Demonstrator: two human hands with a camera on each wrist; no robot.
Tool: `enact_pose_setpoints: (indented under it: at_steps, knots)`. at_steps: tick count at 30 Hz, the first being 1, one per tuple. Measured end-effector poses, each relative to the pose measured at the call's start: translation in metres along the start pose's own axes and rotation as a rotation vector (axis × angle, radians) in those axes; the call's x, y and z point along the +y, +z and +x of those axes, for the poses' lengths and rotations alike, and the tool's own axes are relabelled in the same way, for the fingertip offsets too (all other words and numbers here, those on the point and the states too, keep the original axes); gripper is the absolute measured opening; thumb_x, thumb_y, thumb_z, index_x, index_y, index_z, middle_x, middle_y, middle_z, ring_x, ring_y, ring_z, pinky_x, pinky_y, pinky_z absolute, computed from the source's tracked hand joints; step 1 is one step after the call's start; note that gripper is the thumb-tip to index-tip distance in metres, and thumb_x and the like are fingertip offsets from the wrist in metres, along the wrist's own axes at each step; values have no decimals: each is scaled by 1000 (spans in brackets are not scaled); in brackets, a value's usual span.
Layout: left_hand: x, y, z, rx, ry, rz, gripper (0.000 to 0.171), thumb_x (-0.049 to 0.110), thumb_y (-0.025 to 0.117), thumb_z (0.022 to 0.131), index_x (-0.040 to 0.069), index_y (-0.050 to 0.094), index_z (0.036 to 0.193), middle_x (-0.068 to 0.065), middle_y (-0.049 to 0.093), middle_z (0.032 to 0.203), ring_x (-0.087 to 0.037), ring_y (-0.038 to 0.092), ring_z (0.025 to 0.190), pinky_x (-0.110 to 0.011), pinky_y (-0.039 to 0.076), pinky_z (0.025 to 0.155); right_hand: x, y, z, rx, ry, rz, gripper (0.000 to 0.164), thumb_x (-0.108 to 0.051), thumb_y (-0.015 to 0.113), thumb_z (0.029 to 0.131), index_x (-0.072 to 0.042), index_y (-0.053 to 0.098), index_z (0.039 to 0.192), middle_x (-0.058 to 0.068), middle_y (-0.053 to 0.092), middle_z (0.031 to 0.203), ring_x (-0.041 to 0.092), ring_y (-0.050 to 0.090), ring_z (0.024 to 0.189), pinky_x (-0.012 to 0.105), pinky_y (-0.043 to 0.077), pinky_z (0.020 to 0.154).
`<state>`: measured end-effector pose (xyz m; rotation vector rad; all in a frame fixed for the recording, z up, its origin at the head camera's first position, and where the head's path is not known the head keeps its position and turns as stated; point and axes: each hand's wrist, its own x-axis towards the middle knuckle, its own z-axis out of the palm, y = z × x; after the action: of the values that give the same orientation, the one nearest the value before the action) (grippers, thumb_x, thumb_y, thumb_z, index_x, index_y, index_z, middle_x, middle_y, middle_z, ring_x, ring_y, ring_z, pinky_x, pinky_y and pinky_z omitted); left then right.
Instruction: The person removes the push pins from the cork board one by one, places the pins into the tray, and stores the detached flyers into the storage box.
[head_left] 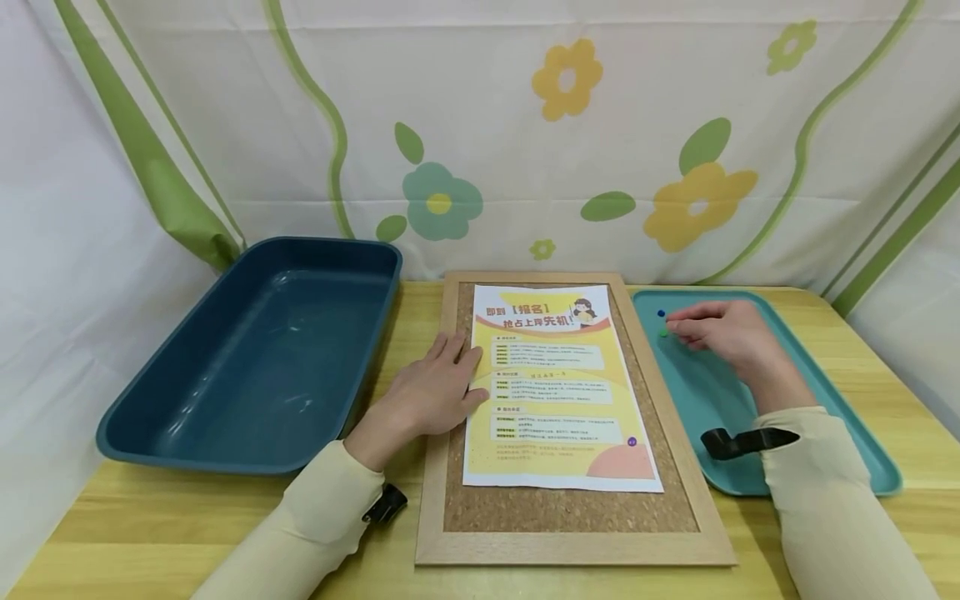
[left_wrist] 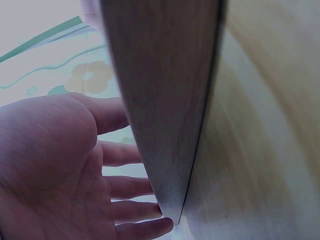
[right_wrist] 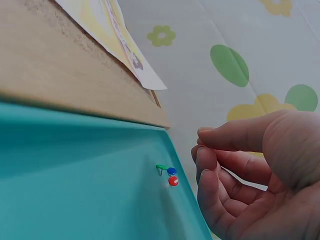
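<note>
A sheet of printed paper (head_left: 555,387), yellow and white, lies on a wood-framed cork board (head_left: 570,510). My left hand (head_left: 427,387) rests with straight fingers across the board's left edge, fingertips and thumb at the paper's edge. In the left wrist view its palm shows beside the frame. Above the teal tray (head_left: 720,450), my right hand (head_left: 731,337) has thumb and index finger brought together; whether something tiny sits between them is hidden. Near those fingertips lie a green pushpin (right_wrist: 161,166), a blue pushpin (right_wrist: 172,171) and a red pushpin (right_wrist: 173,181) in the tray.
A deep dark-blue basin (head_left: 292,367) stands left of the board on the wooden table (head_left: 187,517). The tray lies close along the board's right side. Behind everything hangs a white curtain (head_left: 510,142) with printed flowers.
</note>
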<state>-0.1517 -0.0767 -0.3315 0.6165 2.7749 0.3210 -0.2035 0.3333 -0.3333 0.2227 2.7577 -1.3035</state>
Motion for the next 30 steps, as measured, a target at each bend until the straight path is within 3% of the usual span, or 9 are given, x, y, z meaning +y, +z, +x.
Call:
enact_pose_setpoints:
  at_steps: [23,30]
  knots:
    - [1,-1,0,-3,-1,-1,68,42,53,111,9,33,168,-20,15,178,-41,12,167,-53,38,126,-17,1,-15,-50,-45,-53,47,-38,72,103,-2,70,134,-25,72,93,11,70,91,28,58,82]
    - [2,-2,0,-5,-10,1,69,43,53,111,10,33,168,-19,14,179,-40,11,167,-52,36,128,-19,2,-19,-71,-66,-37,47,-38,74,101,-3,71,132,-30,71,92,6,71,91,27,58,82]
